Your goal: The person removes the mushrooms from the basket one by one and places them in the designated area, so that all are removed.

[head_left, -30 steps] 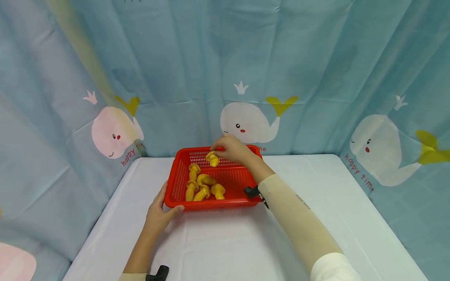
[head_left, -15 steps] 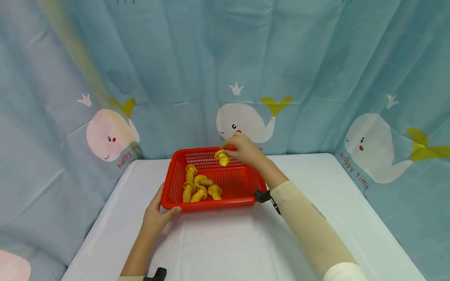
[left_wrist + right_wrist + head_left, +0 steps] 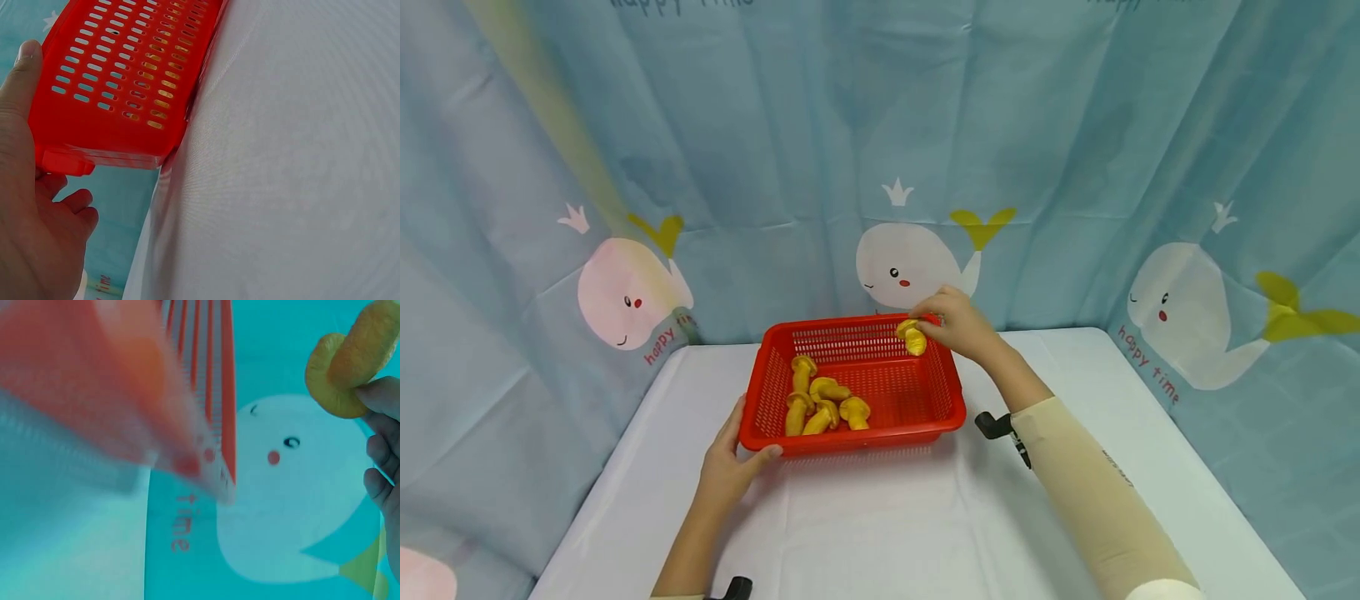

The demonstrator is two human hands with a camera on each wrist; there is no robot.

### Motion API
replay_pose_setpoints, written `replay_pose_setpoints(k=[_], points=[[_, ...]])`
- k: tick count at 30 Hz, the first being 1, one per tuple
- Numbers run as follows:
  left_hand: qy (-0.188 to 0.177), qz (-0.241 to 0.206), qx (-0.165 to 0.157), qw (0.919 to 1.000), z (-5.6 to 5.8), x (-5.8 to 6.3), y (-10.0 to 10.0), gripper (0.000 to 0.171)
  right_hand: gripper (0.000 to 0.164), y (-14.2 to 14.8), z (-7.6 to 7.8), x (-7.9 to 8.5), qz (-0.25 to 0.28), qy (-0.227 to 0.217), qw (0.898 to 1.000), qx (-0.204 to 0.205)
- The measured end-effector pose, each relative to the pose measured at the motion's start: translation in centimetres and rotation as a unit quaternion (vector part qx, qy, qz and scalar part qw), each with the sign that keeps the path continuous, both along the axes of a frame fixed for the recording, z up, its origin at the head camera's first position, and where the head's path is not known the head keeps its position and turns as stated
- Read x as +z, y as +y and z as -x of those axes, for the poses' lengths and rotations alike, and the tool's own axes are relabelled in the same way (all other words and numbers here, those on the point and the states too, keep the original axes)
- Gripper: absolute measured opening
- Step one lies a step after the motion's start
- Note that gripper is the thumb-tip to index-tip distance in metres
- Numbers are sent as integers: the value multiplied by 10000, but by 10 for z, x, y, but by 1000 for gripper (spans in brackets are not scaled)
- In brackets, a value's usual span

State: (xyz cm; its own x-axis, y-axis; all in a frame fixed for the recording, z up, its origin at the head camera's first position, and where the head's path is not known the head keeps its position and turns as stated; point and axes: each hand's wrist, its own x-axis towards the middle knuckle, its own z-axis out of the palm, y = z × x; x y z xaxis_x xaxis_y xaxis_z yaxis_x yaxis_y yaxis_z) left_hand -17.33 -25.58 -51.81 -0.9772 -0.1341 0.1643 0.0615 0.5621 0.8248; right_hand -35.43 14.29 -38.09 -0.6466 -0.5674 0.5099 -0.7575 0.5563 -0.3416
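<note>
A red plastic basket (image 3: 842, 442) with slotted walls stands on the white table. My left hand (image 3: 726, 471) grips its near left corner, thumb on the front rim and fingers along the side; the left wrist view shows the thumb against the basket's outer wall (image 3: 106, 134). Over the basket's back right part, my right hand (image 3: 962, 323) pinches a yellow mushroom (image 3: 915, 341) by its cap, stem pointing down toward the person. This mushroom (image 3: 362, 350) shows large in the right wrist view. Several more yellow mushrooms (image 3: 855, 412) lie together in the basket's left half.
A white cloth covers the table (image 3: 880, 525) in front of the basket and to both sides. Behind it hangs a blue curtain (image 3: 790, 150) with whale prints, close to the table's back edge. A blurred red shape fills part of the right wrist view.
My right hand has moved right along the basket's back side, carrying the mushroom from near the middle to the right end. The left hand keeps its grip, and the head view has shifted slightly.
</note>
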Motion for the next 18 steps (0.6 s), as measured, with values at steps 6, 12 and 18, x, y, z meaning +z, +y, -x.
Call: replay_pose_setpoints(k=[6,12,18], points=[[69,-29,-13,10000,0,-1,0,102,16,26,-2,-5,124,-34,9998,-159],[106,-32,-12,9999,0,-2,0,102,16,49,0,-14,93,-182,9990,-406],[103,-42,10,9999,-1,-1,2,101,16,67,5,-26,111,-294,9974,-644]])
